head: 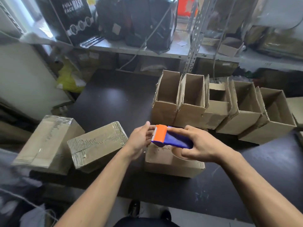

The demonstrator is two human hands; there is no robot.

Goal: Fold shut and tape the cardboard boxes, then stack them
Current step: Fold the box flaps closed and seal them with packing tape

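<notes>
My right hand (200,145) grips a blue and orange tape dispenser (170,137) above a closed cardboard box (165,163) in the middle of the dark table. At the dispenser's orange toothed end, the fingers of my left hand (141,139) pinch the tape edge. Two taped boxes lie at the left: one (96,145) tilted beside my left arm, another (47,141) further left. A row of several open boxes (190,102) with raised flaps stands behind my hands, running to the right.
The dark table (111,102) has bare surface at the back left. Metal shelving (164,53) behind holds black bags, a printed mask box and small cartons. A yellow bag (68,77) sits by the left wall. Shoes show below the table's front edge.
</notes>
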